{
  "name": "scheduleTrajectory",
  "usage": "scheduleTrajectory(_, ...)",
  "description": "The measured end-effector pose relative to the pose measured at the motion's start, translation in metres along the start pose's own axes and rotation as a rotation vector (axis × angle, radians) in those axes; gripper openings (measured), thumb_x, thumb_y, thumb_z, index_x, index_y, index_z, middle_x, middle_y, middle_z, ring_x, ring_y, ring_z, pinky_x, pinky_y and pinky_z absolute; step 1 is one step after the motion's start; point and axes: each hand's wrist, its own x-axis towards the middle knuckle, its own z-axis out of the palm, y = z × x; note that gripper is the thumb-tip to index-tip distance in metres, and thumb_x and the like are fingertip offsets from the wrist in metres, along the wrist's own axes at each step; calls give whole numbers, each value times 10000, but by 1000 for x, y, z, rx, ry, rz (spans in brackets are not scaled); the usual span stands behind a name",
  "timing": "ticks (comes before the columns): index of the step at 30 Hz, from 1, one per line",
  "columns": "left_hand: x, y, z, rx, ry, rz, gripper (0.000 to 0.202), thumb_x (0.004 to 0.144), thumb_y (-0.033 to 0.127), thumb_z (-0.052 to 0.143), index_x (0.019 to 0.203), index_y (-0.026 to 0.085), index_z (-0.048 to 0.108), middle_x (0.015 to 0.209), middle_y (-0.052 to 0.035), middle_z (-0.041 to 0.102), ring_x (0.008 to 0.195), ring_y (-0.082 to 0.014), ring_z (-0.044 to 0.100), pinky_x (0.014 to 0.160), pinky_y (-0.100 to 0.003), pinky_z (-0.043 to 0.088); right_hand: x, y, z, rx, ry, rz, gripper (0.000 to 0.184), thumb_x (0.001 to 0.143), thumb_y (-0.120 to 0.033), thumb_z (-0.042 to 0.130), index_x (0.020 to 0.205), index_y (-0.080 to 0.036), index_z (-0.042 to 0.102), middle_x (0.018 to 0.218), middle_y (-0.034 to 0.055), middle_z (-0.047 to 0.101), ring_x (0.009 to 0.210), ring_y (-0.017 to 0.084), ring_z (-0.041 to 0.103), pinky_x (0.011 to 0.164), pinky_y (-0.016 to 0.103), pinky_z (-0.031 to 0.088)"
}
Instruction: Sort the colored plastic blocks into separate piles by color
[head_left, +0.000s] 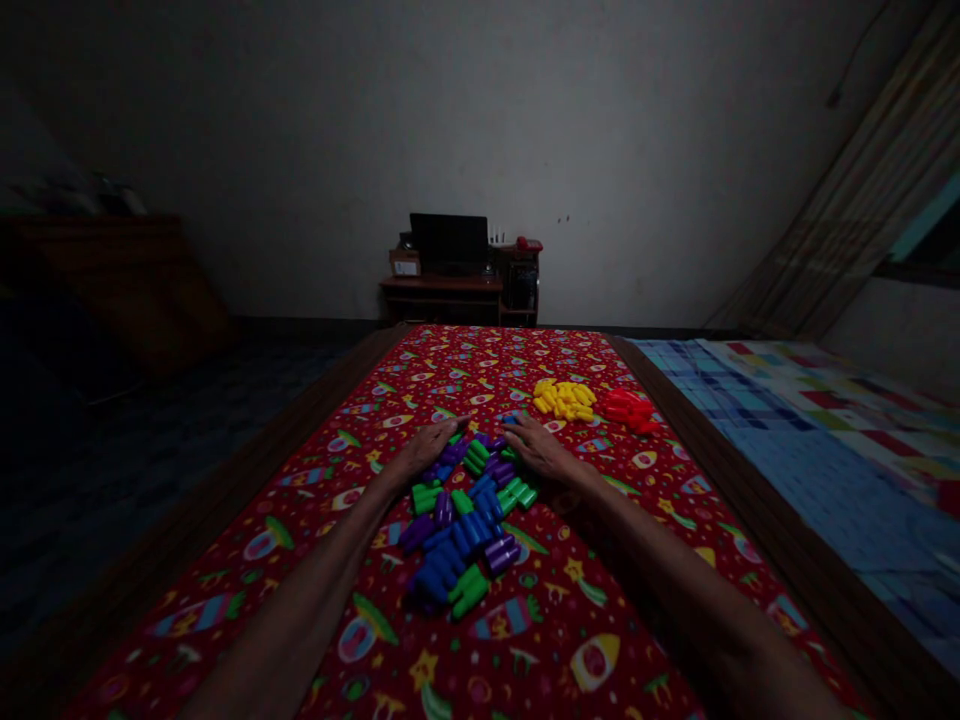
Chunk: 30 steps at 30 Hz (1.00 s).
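While the left hand [426, 447] and right hand [541, 450] lie flat, fingers loose and grasping nothing, flanking the 3-colour pile [459, 530] on the cloth [540, 650], yellow pieces [565, 399] and red pieces [628, 409] sit beyond.

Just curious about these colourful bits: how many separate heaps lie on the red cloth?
3. A mixed blue, green and purple heap lies between the left hand and right hand; a yellow heap sits farther off, with a red heap right of it. None seems hidden.
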Motion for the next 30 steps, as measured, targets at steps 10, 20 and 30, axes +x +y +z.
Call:
scheduleTrajectory(10,-12,48,5,140,-126,170,501,916,504,339,1152,187,647,1265,-82,641,1199,-219,556,1080,-365,382,-41,-27,-20,310,180,140,407,955,-386,395,1191,-168,644,1165,93,687,1068,212,629,925,354,477)
scheduleTrajectory(20,-116,93,29,354,-187,264,457,861,441,574,1292,287,571,1409,-45,525,1381,-291,341,1150,-504,248,-95,-34,16,81,238,103,331,867,-258,491,1140,-192,666,1187,115,656,1123,239,591,956,406,458)
scheduleTrajectory(30,-118,87,24,250,107,160,246,871,391,507,918,229,687,1022,-71,692,1107,-254,582,996,-407,449,-102,-72,1,-91,190,-150,224,921,-291,508,1027,-189,676,1055,112,679,997,214,598,886,351,445)
